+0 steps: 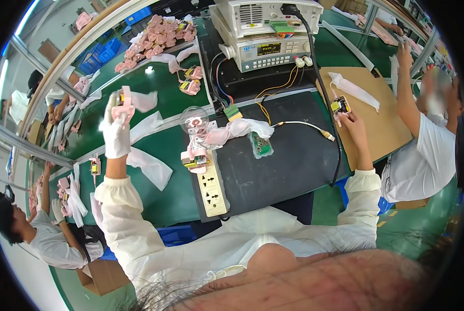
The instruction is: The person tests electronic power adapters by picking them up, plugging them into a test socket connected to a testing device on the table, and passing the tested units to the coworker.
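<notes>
My left hand (116, 136), in a white glove, is raised over the left of the bench and closed round a pink plastic housing (124, 110). A translucent white sleeve hangs beside that housing. Far to the right, my bare right hand (354, 129) pinches an open pink-edged housing (341, 105) with a yellow part and circuitry inside. A white-sleeved cord (355, 92) runs from it over the brown cardboard. Between my hands, another pink housing (194, 161) sits at the top of a cream power strip (212, 189).
A green circuit board (261, 147) and white cable (305, 125) lie on the black mat (289, 176). Stacked test instruments (268, 49) stand behind, with wires trailing forward. Pink housings (162, 36) are heaped at the back left. Co-workers sit left and right (424, 150).
</notes>
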Tool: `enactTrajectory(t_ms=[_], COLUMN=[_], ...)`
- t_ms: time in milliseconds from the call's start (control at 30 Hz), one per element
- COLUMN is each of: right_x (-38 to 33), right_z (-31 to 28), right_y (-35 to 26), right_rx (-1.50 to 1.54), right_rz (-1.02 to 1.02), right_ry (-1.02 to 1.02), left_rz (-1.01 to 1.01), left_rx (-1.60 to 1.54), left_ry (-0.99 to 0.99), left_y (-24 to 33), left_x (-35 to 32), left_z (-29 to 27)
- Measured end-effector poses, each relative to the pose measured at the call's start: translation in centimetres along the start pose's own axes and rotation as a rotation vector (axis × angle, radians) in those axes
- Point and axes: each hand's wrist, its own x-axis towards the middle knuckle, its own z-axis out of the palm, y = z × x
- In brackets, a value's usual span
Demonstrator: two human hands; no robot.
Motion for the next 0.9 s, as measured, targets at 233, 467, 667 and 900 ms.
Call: enactTrajectory(t_ms=[233,467,667,900], right_x=[-5.1,-12.2,-13.6,-16.3], right_z=[4.0,13.7,20.5,21.2], right_y=[-7.7,-17.3,-14.6,-14.0], right_rx=[-0.063,-0.019,0.272,1.034], right_rz=[-0.523,-0.795,-0.138,0.267], right_ry=[0.499,-0.554,-1.113,-1.137], left_rz=[0.167,0.139,0.098,0.244], left_rx=[-0.015,-0.378,-0.399,0.779], left_ry=[-0.032,-0.051,-0.383,-0.372], left_y=[11.5,18.0,16.1,11.9], left_x=[-6.3,-9.6,-10.1,-13.7], left_z=[5.9,12.3,15.5,15.9])
